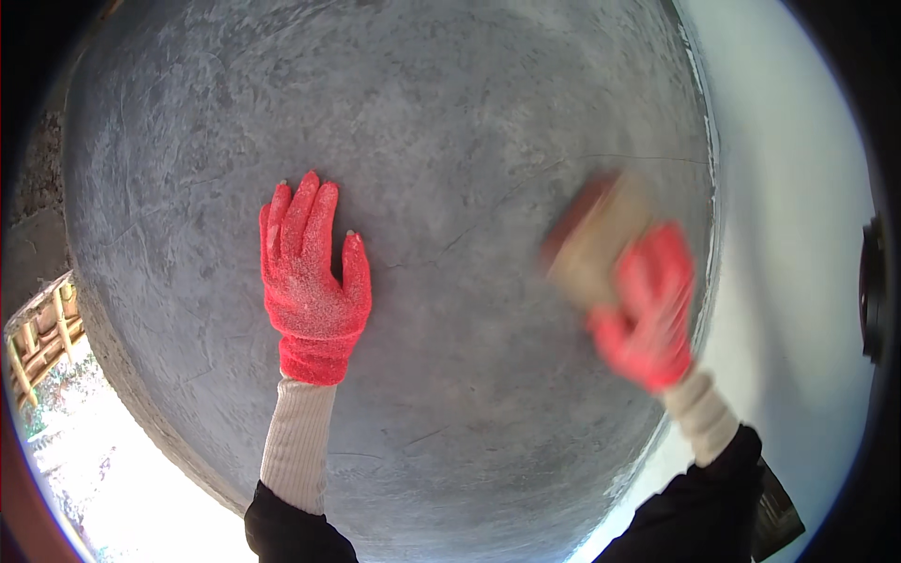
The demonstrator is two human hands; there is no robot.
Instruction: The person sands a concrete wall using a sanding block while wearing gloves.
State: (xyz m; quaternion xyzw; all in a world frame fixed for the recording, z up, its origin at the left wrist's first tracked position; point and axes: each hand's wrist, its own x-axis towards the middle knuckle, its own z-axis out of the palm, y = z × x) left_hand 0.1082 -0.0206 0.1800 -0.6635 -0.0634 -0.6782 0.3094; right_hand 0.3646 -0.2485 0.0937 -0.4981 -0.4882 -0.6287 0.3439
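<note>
My left hand (314, 291), in a dusty red glove with a cream knitted cuff, lies flat against a grey cement-like surface (441, 375), its fingers stretched upward. Over to the right, my right hand (652, 305), gloved the same way, is closed on a tan block (605, 239) with a reddish-brown side. Motion blurs both the block and the hand, and the block's exact kind cannot be made out. It is at the grey surface, near its right edge. The block hides its own contact with that surface.
Fine cracks and mottled patches run over the grey surface. A white wall (774, 188) meets it along a rough pale seam at the right. At the lower left, a rough edge borders bright ground (122, 479) and a bamboo-like frame (42, 338). A dark object (777, 516) shows at lower right.
</note>
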